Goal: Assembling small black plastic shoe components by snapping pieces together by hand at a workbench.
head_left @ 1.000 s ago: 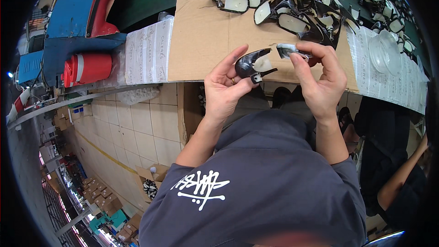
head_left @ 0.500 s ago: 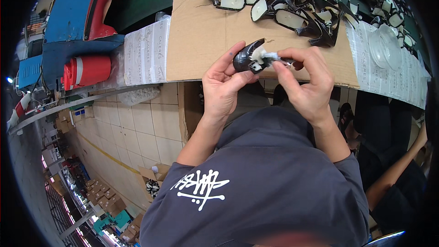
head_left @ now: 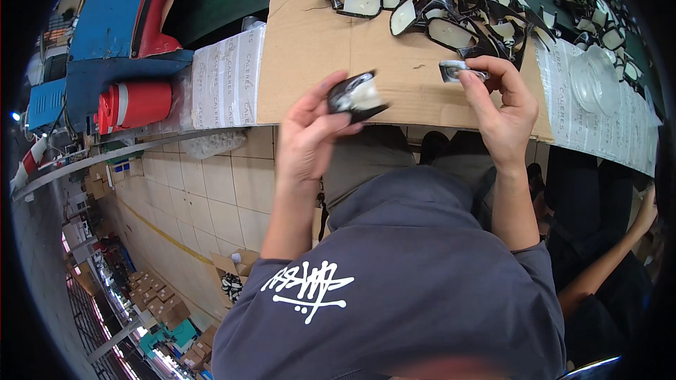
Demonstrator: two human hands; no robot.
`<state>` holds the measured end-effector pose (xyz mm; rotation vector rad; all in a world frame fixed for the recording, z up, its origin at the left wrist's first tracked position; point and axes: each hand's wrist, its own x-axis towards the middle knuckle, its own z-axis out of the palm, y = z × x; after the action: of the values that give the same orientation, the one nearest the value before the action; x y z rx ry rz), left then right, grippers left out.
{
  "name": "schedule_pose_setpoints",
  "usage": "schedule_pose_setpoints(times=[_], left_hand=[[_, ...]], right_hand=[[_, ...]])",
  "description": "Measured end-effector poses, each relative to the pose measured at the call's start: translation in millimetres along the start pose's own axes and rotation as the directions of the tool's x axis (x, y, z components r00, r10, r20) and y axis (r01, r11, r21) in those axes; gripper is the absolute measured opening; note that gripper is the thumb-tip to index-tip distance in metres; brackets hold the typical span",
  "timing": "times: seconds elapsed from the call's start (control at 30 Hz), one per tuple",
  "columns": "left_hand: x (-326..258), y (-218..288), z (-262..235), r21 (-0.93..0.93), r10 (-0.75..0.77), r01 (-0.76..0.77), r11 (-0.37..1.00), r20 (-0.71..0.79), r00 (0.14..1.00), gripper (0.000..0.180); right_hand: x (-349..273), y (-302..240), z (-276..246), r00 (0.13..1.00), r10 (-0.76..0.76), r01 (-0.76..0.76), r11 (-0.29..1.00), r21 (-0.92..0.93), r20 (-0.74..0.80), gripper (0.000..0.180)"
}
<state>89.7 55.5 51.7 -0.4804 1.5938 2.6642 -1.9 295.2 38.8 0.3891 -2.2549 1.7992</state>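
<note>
My left hand point(head_left: 310, 134) grips a glossy black shoe heel point(head_left: 345, 98) with a cream-coloured inner face, fingers and thumb around its left side. The heel is tilted and a little blurred. Apart from it, to the right, my right hand point(head_left: 508, 116) pinches a small flat piece point(head_left: 451, 70), dark with a silvery grey rim, between thumb and forefinger. What this piece is I cannot make out. Both hands are raised over the near edge of a brown cardboard sheet point(head_left: 303, 63) on the bench.
A heap of similar black heels point(head_left: 447, 31) covers the far side of the cardboard and runs to the right. A clear round plastic container point(head_left: 595, 81) stands at right. On the left are a red case point(head_left: 144, 107) and a blue machine point(head_left: 98, 17). Another person's forearm point(head_left: 605, 260) shows at right.
My hands have moved apart: the left with the heel to the left and slightly down, the right up and to the right. The small piece was against the heel before.
</note>
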Motion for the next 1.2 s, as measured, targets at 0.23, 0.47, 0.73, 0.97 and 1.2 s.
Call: schedule_pose_setpoints(times=[0.23,0.47,0.73,0.97,1.2], left_hand=[[-50,73,-80,0.885,-0.052,0.013,0.465,0.012,0.999,0.052],[-1,67,-38,0.935,0.338,-0.283,0.212,0.202,0.919,0.035],[122,13,46,0.869,0.454,-0.493,-0.038,0.454,0.766,0.05],[124,8,17,0.957,0.445,-0.261,-0.127,0.29,0.847,0.054],[81,16,-8,0.837,0.473,-0.344,0.426,0.118,0.873,0.02]], right_hand=[[-2,26,-12,0.98,0.148,-0.182,0.933,0.31,0.131,0.014],[-4,31,-12,0.971,0.178,-0.225,0.904,0.363,0.159,0.014],[-9,33,-10,0.977,0.149,-0.196,0.912,0.36,0.154,0.016],[-7,33,-15,0.974,0.145,-0.202,0.908,0.368,0.175,0.016],[-7,34,-16,0.971,0.131,-0.199,0.905,0.375,0.2,0.016]])
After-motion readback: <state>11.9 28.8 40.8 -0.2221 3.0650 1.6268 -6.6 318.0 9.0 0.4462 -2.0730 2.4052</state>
